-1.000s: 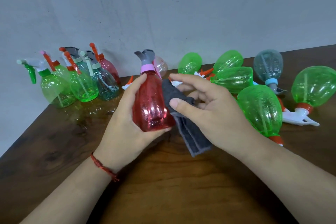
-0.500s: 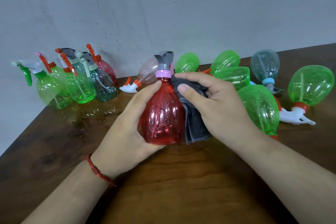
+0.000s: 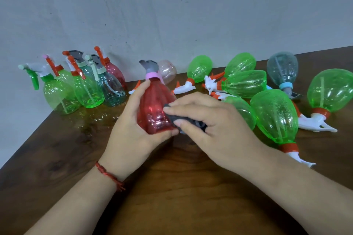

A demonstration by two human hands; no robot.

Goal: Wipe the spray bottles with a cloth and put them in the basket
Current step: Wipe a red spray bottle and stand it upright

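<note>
My left hand [image 3: 131, 129] grips a red spray bottle [image 3: 153, 108] with a pink collar and grey nozzle, held upright just above the wooden table [image 3: 172, 196]. Pressed against the bottle's lower right side is a dark grey cloth [image 3: 183, 120], mostly hidden under the fingers of my right hand [image 3: 212, 129], which holds it. No basket is in view.
Several upright spray bottles [image 3: 86, 86], green, teal and red, stand grouped at the back left by the wall. Several green bottles [image 3: 275, 116] and one grey-blue bottle [image 3: 282, 70] lie tipped over on the right. A pale pink bottle [image 3: 168, 70] lies behind the red one.
The red bottle turned in my left hand, and my right hand slid the cloth down from the bottle's shoulder to its lower side, bunching it under the fingers.
</note>
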